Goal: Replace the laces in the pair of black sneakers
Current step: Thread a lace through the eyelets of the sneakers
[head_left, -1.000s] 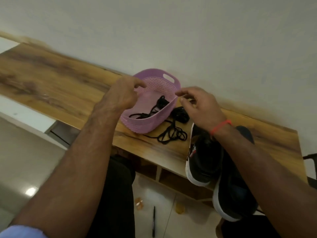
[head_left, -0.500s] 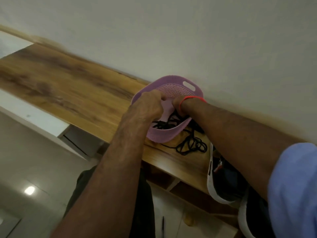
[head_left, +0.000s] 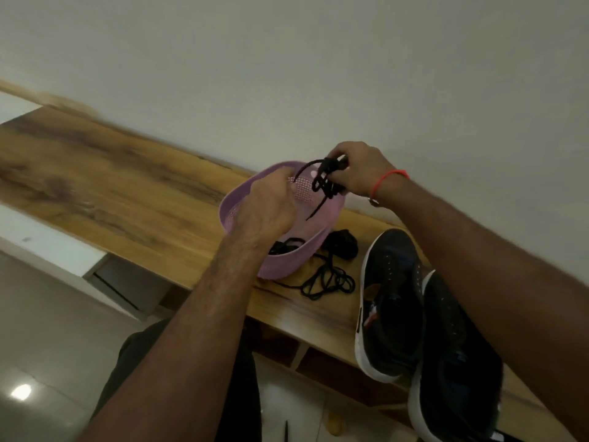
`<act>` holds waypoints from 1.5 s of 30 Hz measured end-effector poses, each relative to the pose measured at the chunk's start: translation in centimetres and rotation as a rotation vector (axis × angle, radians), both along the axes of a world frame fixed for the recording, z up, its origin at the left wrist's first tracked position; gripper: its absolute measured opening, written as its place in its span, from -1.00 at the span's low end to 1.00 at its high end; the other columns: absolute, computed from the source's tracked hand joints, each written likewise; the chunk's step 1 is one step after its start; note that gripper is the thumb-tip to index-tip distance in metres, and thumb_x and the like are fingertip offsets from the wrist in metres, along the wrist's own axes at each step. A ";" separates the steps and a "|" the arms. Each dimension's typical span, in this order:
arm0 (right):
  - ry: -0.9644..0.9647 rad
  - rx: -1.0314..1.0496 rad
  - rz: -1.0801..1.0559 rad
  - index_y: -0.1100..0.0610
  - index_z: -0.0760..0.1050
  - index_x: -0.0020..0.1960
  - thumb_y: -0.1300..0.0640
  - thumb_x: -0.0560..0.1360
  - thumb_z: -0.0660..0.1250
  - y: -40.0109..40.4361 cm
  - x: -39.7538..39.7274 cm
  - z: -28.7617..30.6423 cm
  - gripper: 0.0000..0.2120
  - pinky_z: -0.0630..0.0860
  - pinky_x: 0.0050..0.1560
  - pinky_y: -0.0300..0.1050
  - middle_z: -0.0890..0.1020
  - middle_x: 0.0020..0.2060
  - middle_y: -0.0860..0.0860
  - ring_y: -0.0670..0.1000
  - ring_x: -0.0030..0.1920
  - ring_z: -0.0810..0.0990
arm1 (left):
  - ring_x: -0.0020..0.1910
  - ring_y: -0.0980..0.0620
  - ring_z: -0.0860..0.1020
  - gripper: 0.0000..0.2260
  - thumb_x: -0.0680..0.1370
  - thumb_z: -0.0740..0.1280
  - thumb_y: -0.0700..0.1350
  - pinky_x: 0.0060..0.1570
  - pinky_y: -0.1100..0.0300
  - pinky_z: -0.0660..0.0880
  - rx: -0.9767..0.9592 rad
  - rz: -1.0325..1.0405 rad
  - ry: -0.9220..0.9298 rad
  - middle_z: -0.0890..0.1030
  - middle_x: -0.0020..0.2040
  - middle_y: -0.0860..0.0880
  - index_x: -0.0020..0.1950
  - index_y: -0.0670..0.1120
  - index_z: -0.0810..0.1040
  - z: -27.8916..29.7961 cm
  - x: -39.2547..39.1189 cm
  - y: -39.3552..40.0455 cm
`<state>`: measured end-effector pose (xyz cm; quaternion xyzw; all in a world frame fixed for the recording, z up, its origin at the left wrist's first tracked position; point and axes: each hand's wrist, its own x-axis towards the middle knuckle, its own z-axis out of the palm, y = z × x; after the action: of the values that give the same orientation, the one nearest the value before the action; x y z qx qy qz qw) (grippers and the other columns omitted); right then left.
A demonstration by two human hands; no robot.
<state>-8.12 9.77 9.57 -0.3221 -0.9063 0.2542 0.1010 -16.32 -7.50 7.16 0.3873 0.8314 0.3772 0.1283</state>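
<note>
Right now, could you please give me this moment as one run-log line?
right hand: holds lace bundle above purple basket | left hand: pinches its strand | sneakers: unlaced, on shelf

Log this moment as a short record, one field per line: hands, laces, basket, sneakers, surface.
right hand: grips a bundled black lace above the basket
left hand: curled over the basket, pinching a strand of that lace
basket: purple, perforated, more lace inside
loose laces: black, on the table beside the basket
sneakers: two, black, white soles, unlaced
table: wooden, against the wall
</note>
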 end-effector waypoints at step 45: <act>0.282 -0.290 -0.134 0.10 0.49 0.22 0.26 0.60 0.30 1.5 25.1 -9.8 -0.79 0.58 0.04 -0.27 0.60 0.08 0.01 -0.07 0.03 0.62 | 0.31 0.00 0.50 0.08 0.54 0.46 0.03 0.19 0.19 0.52 -0.560 -0.601 -0.157 0.25 0.55 -0.10 0.59 0.08 -0.45 -7.2 17.2 2.5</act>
<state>17.00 11.26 -0.27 -0.3540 -0.8137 0.4172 0.1963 0.84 -5.01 0.01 0.5329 0.7396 0.1107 0.3959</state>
